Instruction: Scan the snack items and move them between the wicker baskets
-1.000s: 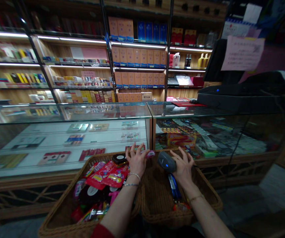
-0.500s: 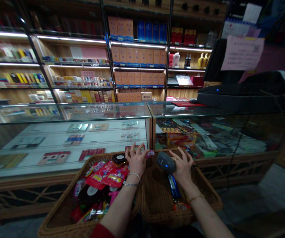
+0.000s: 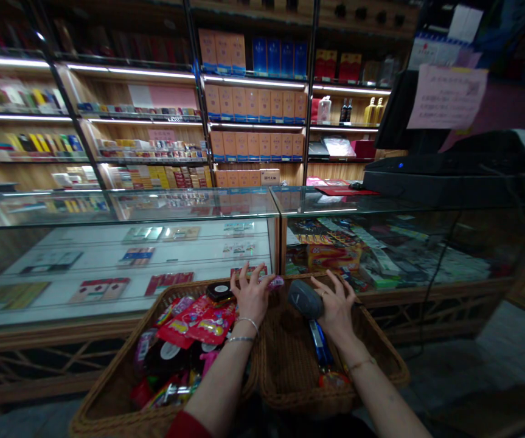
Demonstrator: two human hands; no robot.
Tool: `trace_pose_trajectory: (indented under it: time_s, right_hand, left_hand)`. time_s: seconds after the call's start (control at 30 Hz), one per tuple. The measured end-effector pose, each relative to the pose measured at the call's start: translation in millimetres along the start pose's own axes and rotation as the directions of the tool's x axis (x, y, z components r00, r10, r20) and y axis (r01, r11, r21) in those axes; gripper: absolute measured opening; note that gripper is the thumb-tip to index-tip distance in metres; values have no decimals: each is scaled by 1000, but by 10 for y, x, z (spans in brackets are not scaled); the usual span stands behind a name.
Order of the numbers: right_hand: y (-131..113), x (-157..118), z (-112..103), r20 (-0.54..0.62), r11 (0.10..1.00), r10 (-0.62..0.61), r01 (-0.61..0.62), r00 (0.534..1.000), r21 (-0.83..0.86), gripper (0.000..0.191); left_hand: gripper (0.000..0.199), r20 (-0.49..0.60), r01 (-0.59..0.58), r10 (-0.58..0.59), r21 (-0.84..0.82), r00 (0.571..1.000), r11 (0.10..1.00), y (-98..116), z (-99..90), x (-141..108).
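My left hand (image 3: 250, 297) is over the inner edge of the left wicker basket (image 3: 102, 389), pinching a small pink-and-purple candy packet (image 3: 277, 282) between thumb and fingers. Gripped in my right hand (image 3: 337, 304) is a dark grey barcode scanner (image 3: 305, 299), its head turned toward the packet. Below the scanner, a blue wrapped snack (image 3: 319, 344) and an orange-red packet (image 3: 334, 380) lie in the right wicker basket (image 3: 285, 398). Red candy bags (image 3: 212, 323), black round containers (image 3: 167, 358) and other bright packets fill the left basket.
Glass display counters (image 3: 189, 204) stand just beyond the baskets, with flat packs inside. A monitor with a pink paper sheet (image 3: 447, 97) and a black machine (image 3: 454, 176) occupy the right counter. Shelves of boxes (image 3: 257, 103) line the back wall.
The blue light on the scanner has gone off. Both hands keep nearly the same positions, still holding the packet and the scanner.
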State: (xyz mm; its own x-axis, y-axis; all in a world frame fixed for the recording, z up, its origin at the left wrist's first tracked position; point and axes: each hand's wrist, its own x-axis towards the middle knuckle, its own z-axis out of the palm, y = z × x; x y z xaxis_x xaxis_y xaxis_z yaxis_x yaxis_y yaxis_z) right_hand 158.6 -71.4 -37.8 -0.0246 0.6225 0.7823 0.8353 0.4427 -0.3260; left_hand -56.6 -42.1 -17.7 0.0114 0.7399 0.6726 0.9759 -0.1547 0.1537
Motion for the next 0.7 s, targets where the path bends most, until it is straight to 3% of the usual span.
trace_pose_trajectory:
  time_s: [0.43,0.7]
  right_hand:
    - [-11,0,11,-28,998,25,-26,999,-49,27]
    - [-2,12,36,-14,998,38,-38,999,-51,26]
  left_hand:
    - [46,25,12,-12,-14,1000,1000,-14,-44,-18]
    - [42,23,40,-39,-19,999,999,11,-99,-44]
